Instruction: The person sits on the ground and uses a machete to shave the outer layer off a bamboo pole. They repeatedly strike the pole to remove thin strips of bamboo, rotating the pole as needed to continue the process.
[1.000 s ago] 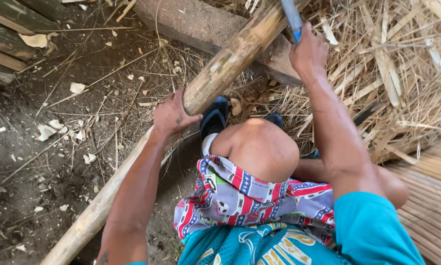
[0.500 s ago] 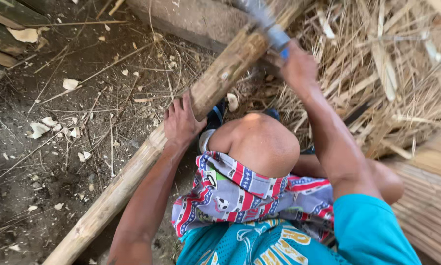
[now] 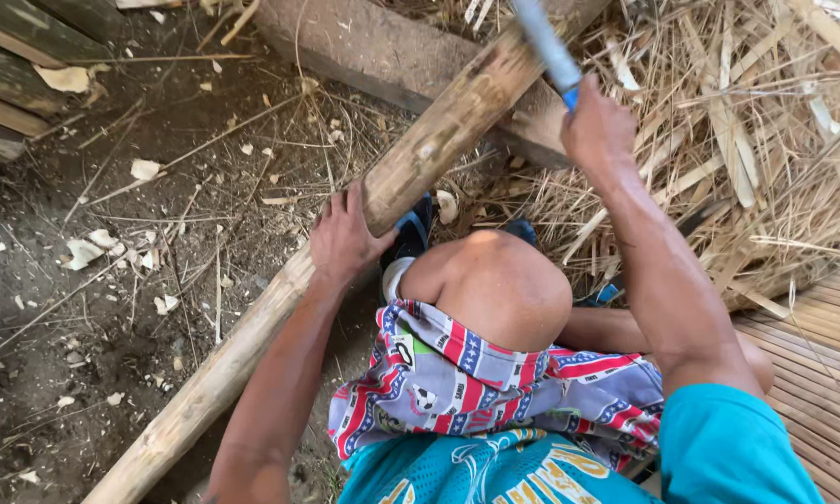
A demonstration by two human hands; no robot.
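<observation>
Left hand [image 3: 345,241]: we see it pressed flat-ish on the bamboo pole [image 3: 410,173], fingers curled over its side, gripping it.
Right hand [image 3: 595,126]: closed tight around the blue handle of a blade tool [image 3: 543,42], raised above the pole.
Pole: lies diagonally, lower end on the dirt ground [image 3: 84,327], upper end resting on a wooden beam [image 3: 364,51].
Knee [image 3: 499,285]: bare, bent, just beside the pole.
Right side: we note dry bamboo strips [image 3: 765,140], woven mat [image 3: 821,355].
Shorts [image 3: 494,383]: patterned.
</observation>
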